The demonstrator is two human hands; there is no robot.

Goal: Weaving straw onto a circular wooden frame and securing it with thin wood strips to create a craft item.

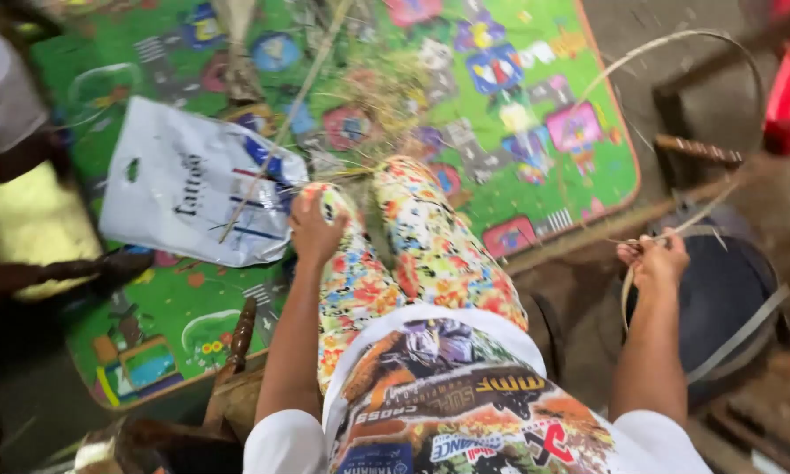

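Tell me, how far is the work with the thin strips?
Done: nothing finished shows. In hand: the right hand pinches a long pale strip that loops overhead; the left hand rests on the knee. Left: loose fibres lie unused on the green mat.

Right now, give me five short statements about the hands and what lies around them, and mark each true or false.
1. The right hand grips a thin pale strip that loops up in an arc. True.
2. The left hand holds a knife. False: it rests on the knee of the floral trousers, no knife in it.
3. A white plastic bag lies on the green play mat. True.
4. The white plastic bag lies beside the right hand. False: it lies to the left, nearer the left hand.
5. Both hands are clasped together. False: they are far apart, one on each side of the lap.
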